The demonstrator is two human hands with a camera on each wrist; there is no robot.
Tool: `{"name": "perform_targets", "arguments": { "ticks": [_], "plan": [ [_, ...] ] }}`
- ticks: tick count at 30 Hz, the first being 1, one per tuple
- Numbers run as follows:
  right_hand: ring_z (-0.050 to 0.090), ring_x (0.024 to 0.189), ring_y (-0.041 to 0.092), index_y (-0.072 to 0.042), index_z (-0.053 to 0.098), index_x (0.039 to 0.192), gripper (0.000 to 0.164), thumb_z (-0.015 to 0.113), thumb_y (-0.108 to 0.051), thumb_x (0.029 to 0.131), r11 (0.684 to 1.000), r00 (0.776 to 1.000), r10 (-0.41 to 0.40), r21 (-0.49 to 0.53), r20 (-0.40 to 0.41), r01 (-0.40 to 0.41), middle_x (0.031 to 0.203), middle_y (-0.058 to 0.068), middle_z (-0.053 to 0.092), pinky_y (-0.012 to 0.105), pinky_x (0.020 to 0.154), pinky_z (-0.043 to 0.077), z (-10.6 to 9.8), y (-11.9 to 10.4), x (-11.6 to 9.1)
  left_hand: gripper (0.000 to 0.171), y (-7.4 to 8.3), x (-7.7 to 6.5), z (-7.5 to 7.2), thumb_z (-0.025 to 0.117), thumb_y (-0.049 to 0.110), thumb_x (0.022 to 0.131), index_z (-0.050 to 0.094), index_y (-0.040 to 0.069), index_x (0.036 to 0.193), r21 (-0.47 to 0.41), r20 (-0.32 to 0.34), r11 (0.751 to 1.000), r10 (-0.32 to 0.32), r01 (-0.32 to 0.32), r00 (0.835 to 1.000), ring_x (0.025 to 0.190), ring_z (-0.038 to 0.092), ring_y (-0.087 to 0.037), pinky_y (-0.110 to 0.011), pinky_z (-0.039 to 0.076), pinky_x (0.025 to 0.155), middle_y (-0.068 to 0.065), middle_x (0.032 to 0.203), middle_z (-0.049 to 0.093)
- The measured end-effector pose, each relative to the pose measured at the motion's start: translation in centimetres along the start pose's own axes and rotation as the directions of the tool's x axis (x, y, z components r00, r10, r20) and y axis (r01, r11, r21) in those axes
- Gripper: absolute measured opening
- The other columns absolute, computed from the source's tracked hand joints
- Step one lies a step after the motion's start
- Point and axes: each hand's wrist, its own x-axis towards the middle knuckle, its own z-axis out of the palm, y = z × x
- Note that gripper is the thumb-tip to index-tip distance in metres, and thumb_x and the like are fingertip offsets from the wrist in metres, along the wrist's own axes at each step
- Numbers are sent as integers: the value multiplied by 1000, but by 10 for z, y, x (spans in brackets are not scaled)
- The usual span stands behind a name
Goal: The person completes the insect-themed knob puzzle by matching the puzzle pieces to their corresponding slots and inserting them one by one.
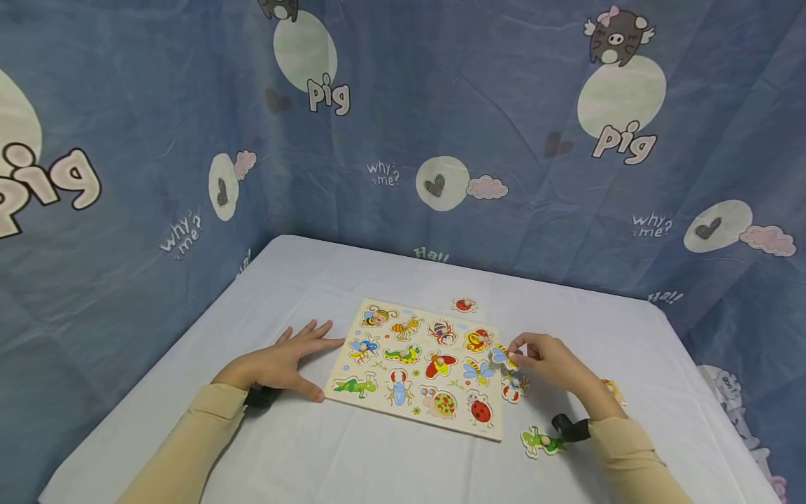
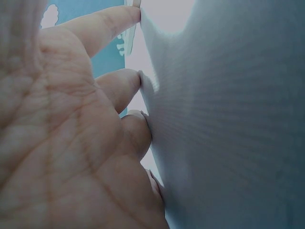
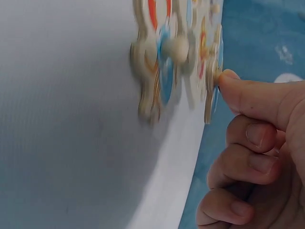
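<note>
A wooden insect peg puzzle board (image 1: 390, 409) lies on the white table. My left hand (image 1: 292, 360) rests on the cloth with fingers spread, index finger and thumb at the board's left edge. In the left wrist view, the left palm (image 2: 86, 138) shows, its fingertips down on the cloth. Over the board's right edge my right hand (image 1: 550, 360) pinches a blue-winged insect puzzle piece (image 1: 500, 355) between thumb and fingers, tilted in the right wrist view. A stag beetle piece (image 1: 513, 388) with a round knob lies right below it, beside the board.
A ladybug piece (image 1: 464, 304) lies behind the board. A green grasshopper piece (image 1: 538, 442) is at front right, close to the black wrist camera (image 1: 569, 427). Another piece (image 1: 613, 392) is partly hidden behind the right wrist. A blue patterned curtain (image 1: 403, 126) hangs behind the table.
</note>
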Motion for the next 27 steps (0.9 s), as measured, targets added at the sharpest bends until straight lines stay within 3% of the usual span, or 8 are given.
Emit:
{"name": "perform_targets", "arguments": {
  "ticks": [12, 27],
  "plan": [
    [41, 51, 11, -19, 69, 102, 9, 67, -25, 97, 999, 997, -42, -8, 70, 43, 60, -4, 41, 24, 47, 36, 19, -23, 1, 104, 0, -1, -1, 88, 54, 66, 42, 24, 154, -3, 2, 1000, 9, -9, 1000, 155, -4, -44, -74, -9, 116, -15, 169, 11],
    [41, 51, 9, -21, 68, 101, 7, 68, -26, 96, 995, 991, -83, -52, 101, 88, 60, -5, 41, 22, 48, 34, 32, -28, 6, 103, 2, -2, -1, 88, 54, 66, 42, 25, 154, -3, 3, 1000, 0, 0, 1000, 156, -3, -44, -73, -8, 117, -14, 170, 12]
  ]
}}
